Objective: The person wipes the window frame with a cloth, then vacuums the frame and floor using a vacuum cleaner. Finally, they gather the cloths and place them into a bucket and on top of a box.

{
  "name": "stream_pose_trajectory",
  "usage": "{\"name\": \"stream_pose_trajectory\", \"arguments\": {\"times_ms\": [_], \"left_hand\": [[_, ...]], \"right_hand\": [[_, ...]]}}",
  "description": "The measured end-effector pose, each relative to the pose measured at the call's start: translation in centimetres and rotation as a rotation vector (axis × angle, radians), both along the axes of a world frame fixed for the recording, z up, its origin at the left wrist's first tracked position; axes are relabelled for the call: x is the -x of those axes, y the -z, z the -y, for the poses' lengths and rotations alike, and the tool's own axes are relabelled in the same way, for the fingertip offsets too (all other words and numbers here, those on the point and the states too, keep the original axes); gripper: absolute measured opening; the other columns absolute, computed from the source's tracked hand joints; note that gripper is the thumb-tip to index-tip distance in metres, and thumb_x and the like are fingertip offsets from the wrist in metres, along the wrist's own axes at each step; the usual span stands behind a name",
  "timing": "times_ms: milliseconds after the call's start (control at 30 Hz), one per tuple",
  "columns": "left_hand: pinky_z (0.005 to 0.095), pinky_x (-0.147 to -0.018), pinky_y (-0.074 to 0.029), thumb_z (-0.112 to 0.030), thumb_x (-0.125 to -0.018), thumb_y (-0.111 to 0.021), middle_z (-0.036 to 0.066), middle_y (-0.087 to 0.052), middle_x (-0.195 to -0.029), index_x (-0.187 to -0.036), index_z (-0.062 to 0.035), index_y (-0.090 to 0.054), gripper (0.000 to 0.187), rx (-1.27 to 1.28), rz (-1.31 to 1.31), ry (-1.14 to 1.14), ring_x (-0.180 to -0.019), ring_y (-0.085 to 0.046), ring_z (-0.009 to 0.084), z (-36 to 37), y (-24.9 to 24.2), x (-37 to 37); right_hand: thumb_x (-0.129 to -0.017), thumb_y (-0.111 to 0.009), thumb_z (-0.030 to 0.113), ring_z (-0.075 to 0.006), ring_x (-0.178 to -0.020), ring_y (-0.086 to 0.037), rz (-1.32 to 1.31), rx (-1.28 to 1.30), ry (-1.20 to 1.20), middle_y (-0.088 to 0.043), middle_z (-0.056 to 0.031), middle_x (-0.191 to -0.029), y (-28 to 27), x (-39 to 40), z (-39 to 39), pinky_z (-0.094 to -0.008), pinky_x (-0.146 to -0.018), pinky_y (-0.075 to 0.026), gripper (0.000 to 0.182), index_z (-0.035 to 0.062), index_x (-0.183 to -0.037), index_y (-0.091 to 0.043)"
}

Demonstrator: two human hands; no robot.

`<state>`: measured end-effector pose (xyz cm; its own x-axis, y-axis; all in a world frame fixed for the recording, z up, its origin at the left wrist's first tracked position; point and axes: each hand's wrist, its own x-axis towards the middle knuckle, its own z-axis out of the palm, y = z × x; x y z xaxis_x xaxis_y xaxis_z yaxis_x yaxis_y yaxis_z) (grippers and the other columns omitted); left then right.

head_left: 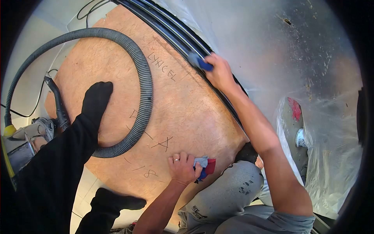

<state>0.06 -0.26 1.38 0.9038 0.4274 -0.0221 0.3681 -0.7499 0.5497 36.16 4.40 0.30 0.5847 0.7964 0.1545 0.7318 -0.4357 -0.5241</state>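
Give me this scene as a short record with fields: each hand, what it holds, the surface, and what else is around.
left hand: rests on the board, closed on a crumpled cloth of blue, grey and red
right hand: reaches out, closed on a blue tool against the dark track
surface: brown board with handwritten marks
hose: grey ribbed hose curves across the board
other person: black-socked foot stands on the board
sheeting: clear plastic sheet at the right

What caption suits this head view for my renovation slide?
Right hand wipes the track with a blue cloth; left hand holds a rag on the board.
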Motion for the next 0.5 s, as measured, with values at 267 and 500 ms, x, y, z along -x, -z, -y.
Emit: {"name": "stream_pose_trajectory", "arguments": {"times_ms": [267,500], "left_hand": [[0.0466,-0.074,-0.033,-0.038,-0.074,-0.06,0.012,-0.049,-0.083,-0.076,-0.011,-0.061,0.027,-0.01,0.029,-0.011,-0.082,-0.046,0.0312,0.0,0.2,0.0],[0.0469,-0.075,-0.033,-0.038,-0.075,-0.059,0.012,-0.049,-0.084,-0.075,-0.011,-0.06,0.027,-0.026,0.001,-0.017,-0.083,-0.046,0.0317,0.1,0.1,0.2]], "right_hand": [[-0.086,-0.072,0.029,-0.0335,-0.102,-0.066,-0.501,-0.012,0.205,-0.069,-0.0205,-0.11,-4.0,-3.1,-11.2,-0.0399,-0.089,-0.049,0.037,0.0055,-0.114,-0.068],[-0.082,-0.069,-0.001,-0.0263,-0.086,-0.063,-0.102,-0.276,0.11,-0.065,-0.0139,-0.091,-4.0,4.9,6.4,-0.0336,-0.078,-0.049,0.019,0.0002,-0.1,-0.067]]}}
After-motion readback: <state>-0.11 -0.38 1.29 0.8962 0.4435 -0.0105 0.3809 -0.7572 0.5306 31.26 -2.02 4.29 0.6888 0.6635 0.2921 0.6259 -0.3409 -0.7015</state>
